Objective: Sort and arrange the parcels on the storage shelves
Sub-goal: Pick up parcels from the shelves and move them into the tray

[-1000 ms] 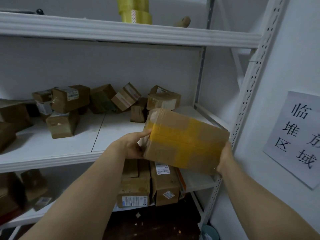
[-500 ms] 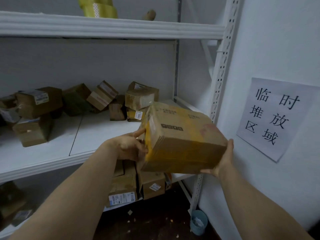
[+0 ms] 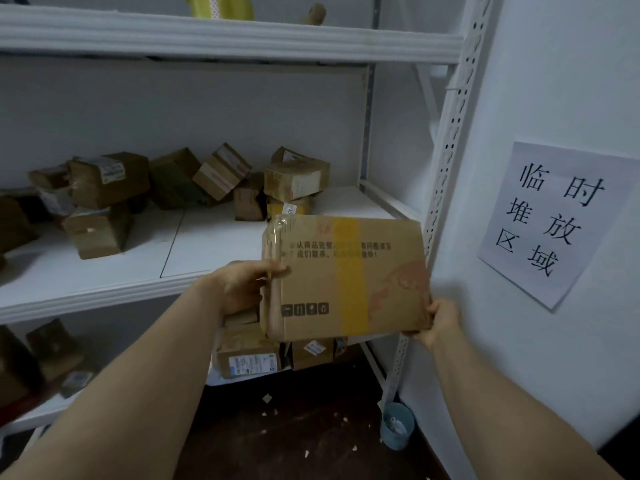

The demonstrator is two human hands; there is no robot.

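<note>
A brown cardboard parcel [image 3: 346,277] with a yellow tape band and printed text is held up in front of the middle shelf [image 3: 104,292], its broad printed face towards me. My left hand [image 3: 242,287] grips its left edge, thumb on the front. My right hand [image 3: 438,322] grips its lower right corner. Several small taped parcels [image 3: 296,178] lie jumbled at the back of the middle shelf. More parcels [image 3: 247,355] stand on the lower shelf, partly hidden behind the held box.
The white perforated upright [image 3: 446,161] stands just right of the parcel, against a wall with a paper sign [image 3: 550,220]. A top shelf [image 3: 225,41] carries yellow-wrapped items. A small blue bin [image 3: 396,426] sits on the dark floor by the upright's foot.
The parcel has been turned in my hands, so its broad printed face now points at me. My right hand shifted to the lower right corner.
</note>
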